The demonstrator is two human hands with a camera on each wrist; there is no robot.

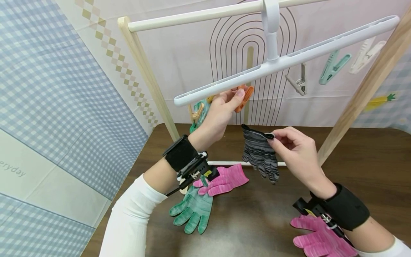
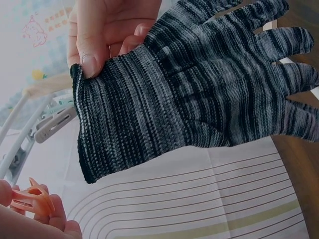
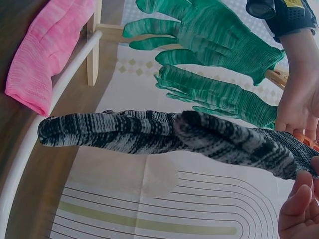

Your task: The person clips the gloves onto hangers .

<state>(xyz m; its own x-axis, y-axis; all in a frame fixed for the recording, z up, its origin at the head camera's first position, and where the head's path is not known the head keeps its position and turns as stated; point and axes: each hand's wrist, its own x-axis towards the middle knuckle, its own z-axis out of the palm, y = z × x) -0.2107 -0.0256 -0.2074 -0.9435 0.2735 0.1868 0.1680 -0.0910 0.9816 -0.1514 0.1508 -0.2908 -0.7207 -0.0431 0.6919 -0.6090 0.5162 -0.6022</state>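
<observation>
My left hand (image 1: 218, 116) pinches an orange clothespin (image 1: 246, 100) just under the white hanger (image 1: 224, 82). Lower and to the right, my right hand (image 1: 297, 153) holds a black-and-grey striped knit glove (image 1: 260, 151) by its cuff, between thumb and fingers. The left wrist view shows the striped glove (image 2: 199, 84) spread out, its cuff edge apart from the orange clothespin (image 2: 34, 199). Green gloves (image 3: 209, 40) hang at the hanger's left end, partly hidden behind my left arm in the head view, with a wooden clothespin (image 1: 196, 113) there.
A grey clothespin (image 1: 300, 81), a teal one (image 1: 334, 68) and a white one (image 1: 366, 56) hang along the hanger's right side. On the brown table (image 1: 250, 221) lie a pink glove (image 1: 224, 180), a green glove (image 1: 194, 210) and another pink glove (image 1: 321, 238). A wooden rack (image 1: 149, 75) frames the hanger.
</observation>
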